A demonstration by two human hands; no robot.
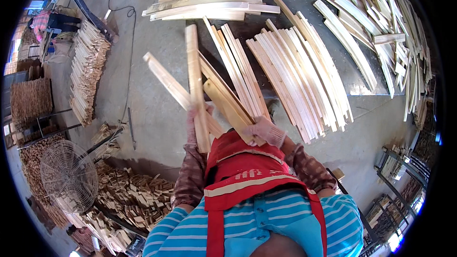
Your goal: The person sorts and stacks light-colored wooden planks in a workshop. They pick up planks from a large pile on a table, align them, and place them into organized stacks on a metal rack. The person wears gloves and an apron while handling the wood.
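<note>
My left hand (192, 120), in a pinkish knit glove and slightly blurred, is closed round a long pale wooden board (193, 62) that points away from me. A second pale board (166, 80) slants out to the left behind it; whether that hand also holds it I cannot tell. My right hand (269, 131), gloved too, grips the near end of a yellowish wooden board (224, 104) in front of my red apron (250, 159). Another board lies along its right edge. Just beyond, a small row of narrow boards (238, 62) rests on the floor.
Wide board rows (295, 78) lie to the right, and a crosswise stack (209, 7) lies ahead. Loose boards (376, 19) heap up at far right. On the left are a stacked wood pile (89, 71), a cable (131, 57), a caged fan (69, 176) and a bending person (57, 21).
</note>
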